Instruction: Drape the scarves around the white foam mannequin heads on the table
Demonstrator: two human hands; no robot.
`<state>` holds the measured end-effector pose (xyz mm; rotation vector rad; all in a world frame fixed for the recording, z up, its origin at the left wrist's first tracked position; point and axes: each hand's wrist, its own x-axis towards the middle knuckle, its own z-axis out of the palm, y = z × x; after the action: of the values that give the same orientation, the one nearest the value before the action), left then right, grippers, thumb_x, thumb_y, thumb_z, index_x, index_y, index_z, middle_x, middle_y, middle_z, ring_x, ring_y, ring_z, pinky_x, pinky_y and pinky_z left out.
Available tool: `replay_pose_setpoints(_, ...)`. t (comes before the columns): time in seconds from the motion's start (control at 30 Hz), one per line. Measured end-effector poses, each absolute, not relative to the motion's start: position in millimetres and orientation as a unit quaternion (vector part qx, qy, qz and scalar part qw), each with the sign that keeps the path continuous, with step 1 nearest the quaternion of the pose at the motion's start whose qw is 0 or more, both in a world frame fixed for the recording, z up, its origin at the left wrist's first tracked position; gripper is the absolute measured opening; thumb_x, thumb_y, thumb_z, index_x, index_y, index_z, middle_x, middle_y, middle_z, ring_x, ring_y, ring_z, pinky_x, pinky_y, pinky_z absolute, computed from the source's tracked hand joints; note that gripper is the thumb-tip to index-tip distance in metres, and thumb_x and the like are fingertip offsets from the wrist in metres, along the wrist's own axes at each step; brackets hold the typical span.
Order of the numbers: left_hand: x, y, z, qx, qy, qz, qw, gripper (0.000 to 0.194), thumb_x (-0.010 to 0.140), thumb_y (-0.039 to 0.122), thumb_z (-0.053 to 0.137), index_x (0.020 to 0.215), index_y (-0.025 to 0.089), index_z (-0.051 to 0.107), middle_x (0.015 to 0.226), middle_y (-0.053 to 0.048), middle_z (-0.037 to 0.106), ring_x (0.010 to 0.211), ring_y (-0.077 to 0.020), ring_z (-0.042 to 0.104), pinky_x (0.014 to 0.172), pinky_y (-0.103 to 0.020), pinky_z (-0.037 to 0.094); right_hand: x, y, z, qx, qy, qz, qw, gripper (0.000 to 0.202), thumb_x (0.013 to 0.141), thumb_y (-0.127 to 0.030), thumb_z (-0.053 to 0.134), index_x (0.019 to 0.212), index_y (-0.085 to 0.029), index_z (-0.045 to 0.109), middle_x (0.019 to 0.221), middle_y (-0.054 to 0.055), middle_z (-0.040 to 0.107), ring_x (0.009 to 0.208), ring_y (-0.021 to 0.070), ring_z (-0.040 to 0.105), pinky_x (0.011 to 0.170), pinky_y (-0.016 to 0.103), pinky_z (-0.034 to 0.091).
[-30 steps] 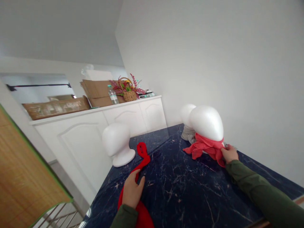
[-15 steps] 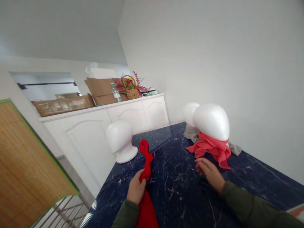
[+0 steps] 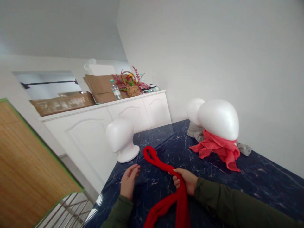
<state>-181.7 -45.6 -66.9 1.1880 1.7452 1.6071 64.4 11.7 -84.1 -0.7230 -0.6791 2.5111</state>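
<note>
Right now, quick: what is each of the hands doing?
Left hand: open, holding nothing, just above the dark table.
Right hand: closed around the red scarf.

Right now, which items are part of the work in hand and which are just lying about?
In hand: red scarf, gripped by right hand; left hand open beside it; bare foam head.

Lying about: foam head with coral scarf, flower basket, water bottle, cardboard boxes.

Soft red cloth scarf (image 3: pixel 175 196) lies on glossy marbled table (image 3: pixel 213 177).
</note>
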Motion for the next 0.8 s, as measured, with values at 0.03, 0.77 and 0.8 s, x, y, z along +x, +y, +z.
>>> replay_pose_setpoints(0.03,-201.8,-38.1,-69.2,0.424,0.687,0.572,0.144,0.052,0.067,0.042,0.053,0.107,0.009,0.049,0.107,-0.015,0.056,0.098,-0.024,0.053,0.087,-0.037,0.04,66.7,12.7,-82.8,-0.256,-0.233,0.916,0.205,0.027,0.087,-0.034,0.032,0.087,-0.013,0.049,0.046,-0.007,0.037,0.032,0.0032,0.033,0.035,0.013,0.023)
replay_pose_setpoints(0.77,-303.8,69.5,-64.9,0.372,0.841,0.376,-0.112,0.102,0.047,0.07,0.055,0.119,0.0,0.036,0.114,-0.025,0.049,0.103,-0.0415,0.047,0.083,-0.05,0.041,139.8,93.1,-83.1,-0.492,-0.449,0.521,0.534,0.021,0.079,-0.03,0.045,0.063,-0.017,0.041,0.046,-0.004,0.044,0.035,0.0074,0.037,0.035,0.019,0.025)
replay_pose_setpoints(0.8,-304.2,72.7,-64.8,0.374,0.842,0.372,-0.108,0.1,0.047,0.069,0.056,0.118,0.001,0.038,0.113,-0.025,0.05,0.101,-0.0417,0.048,0.083,-0.05,0.041,137.4,94.3,-85.9,-0.494,-0.485,0.499,0.521,0.023,0.078,-0.031,0.046,0.061,-0.018,0.04,0.046,-0.004,0.044,0.034,0.0075,0.037,0.036,0.02,0.025)
